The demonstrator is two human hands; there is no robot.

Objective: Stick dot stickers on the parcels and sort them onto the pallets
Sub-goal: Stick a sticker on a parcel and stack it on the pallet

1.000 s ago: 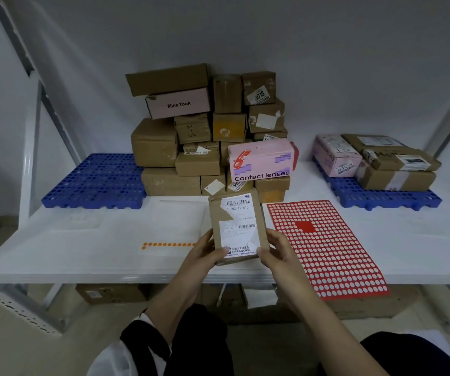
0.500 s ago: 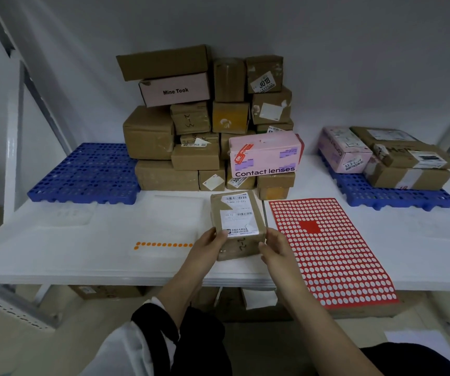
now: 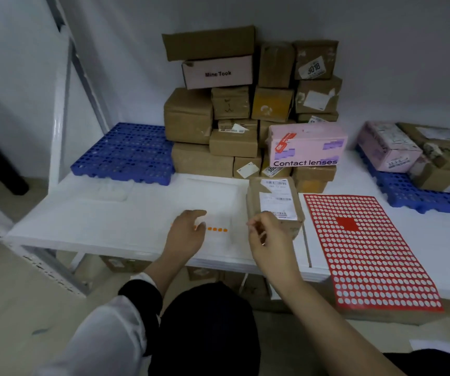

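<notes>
A small brown parcel with a white shipping label lies flat on the white table, just left of the red dot-sticker sheet. My right hand hovers at the parcel's near-left corner, fingers loosely curled, holding nothing that I can see. My left hand rests with its fingertips on the left end of a short row of orange dot stickers on a white sheet. Whether a dot is between its fingers is hidden.
A pile of brown and pink parcels stands at the back middle, with a pink "Contact lenses" box in front. A bare blue pallet sits back left. The blue pallet at right carries several parcels.
Both hands have let go of the parcel, which now lies flat on the table. My left hand has moved left onto the orange dots. The camera has tilted down and to the left.
</notes>
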